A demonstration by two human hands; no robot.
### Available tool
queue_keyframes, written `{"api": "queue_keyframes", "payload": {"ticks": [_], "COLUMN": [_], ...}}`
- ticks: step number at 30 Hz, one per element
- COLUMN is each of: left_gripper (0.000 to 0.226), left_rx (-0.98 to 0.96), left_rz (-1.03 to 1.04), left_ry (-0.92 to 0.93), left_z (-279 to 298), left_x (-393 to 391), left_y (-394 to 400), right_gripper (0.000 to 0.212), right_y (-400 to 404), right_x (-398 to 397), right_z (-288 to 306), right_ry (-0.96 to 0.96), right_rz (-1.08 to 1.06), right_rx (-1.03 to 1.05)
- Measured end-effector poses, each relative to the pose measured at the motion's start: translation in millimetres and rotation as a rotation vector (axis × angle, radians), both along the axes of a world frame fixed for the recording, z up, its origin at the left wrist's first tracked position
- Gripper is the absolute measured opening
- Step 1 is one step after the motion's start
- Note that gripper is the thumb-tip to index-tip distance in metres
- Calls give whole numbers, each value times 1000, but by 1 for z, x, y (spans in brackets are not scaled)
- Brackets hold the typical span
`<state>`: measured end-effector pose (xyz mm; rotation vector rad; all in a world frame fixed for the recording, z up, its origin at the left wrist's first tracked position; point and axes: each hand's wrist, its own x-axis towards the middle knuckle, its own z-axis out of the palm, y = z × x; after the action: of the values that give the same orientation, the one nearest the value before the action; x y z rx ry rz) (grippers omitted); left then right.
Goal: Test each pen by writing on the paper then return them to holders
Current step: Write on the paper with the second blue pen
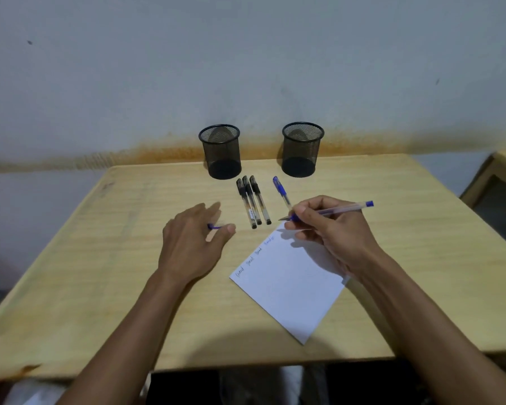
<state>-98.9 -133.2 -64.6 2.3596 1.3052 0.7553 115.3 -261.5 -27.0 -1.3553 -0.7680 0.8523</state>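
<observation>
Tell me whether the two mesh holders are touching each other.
Apart. The head view shows bare wall and tabletop between the left holder and the right holder.

Pale wood table [100, 258] w/ grey wall [246, 54] behind (rusty stain along base), dim light

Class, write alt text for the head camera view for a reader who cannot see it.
A person's right hand holds a blue pen at the top corner of a sheet of paper on a wooden table. The left hand rests nearby over a blue cap; four pens lie before two empty mesh holders.
</observation>
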Motion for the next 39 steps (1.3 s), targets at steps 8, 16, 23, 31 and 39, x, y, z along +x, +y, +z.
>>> {"api": "queue_keyframes", "payload": {"ticks": [8, 16, 23, 31, 39], "left_gripper": [36, 48, 58, 46, 44], "left_rx": [90, 67, 35, 208, 176], "left_rz": [-359, -447, -442, -492, -482], "left_ry": [-74, 103, 115, 75, 48], "left_z": [3, -16, -18, -31, -31], "left_x": [13, 10, 13, 12, 13], "left_y": [-42, -43, -40, -36, -37], "right_gripper": [11, 12, 17, 19, 21], "right_y": [11, 7, 25, 28, 29], "right_x": [3, 14, 11, 12, 13], "right_z": [-3, -16, -13, -21, -26], "right_ry": [-192, -302, -338, -377, -339], "right_rz": [72, 192, 206, 242, 235], "right_rx": [-59, -159, -97, -84, -84]}}
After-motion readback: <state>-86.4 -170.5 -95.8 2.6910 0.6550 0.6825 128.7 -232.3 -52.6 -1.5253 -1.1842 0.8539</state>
